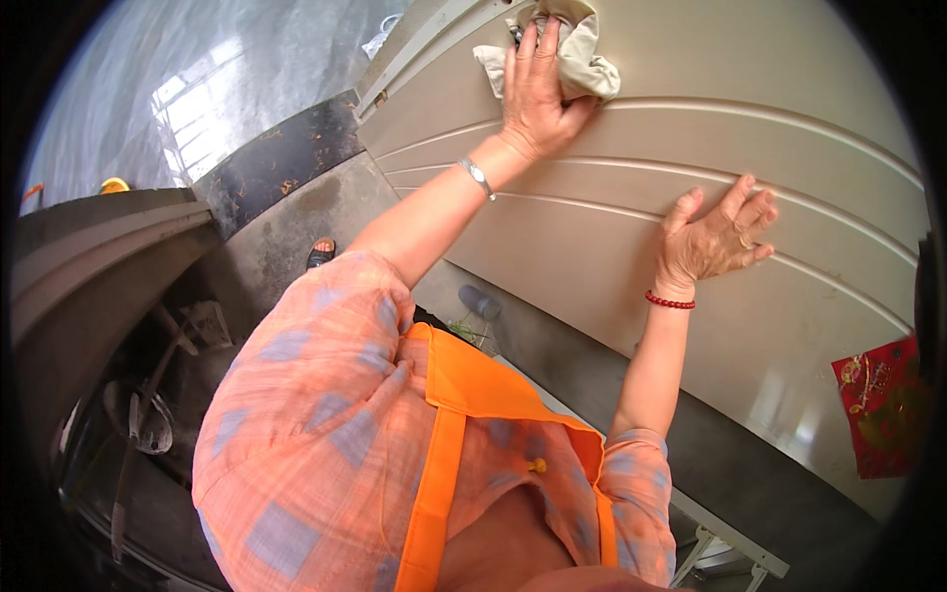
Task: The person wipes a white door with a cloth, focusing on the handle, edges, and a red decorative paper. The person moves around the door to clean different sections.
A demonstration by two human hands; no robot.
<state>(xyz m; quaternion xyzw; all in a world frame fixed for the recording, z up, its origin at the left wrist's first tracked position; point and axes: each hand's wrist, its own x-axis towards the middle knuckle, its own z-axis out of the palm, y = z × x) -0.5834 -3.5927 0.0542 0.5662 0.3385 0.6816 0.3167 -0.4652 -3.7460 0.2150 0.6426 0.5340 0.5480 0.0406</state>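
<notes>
A crumpled cream cloth (584, 59) lies under my left hand (540, 92), which presses it to a beige door panel (473, 229) close to the door's edge. My left fingers are stretched over the cloth, and the thumb sits at its lower side. A small dark patch shows beside the fingertips; I cannot tell what it is. My right hand (714, 233) is spread with nothing in it, over the raised moulding lines of the same door. Whether its palm touches the surface is hard to tell.
A dark stone threshold (277, 148) crosses the doorway, with shiny grey flooring beyond. A sandalled foot (321, 253) is on the concrete. Left are long-handled tools (137, 429). A grey cylindrical object (479, 302) lies beside the door. Red paper decoration (877, 407) hangs right.
</notes>
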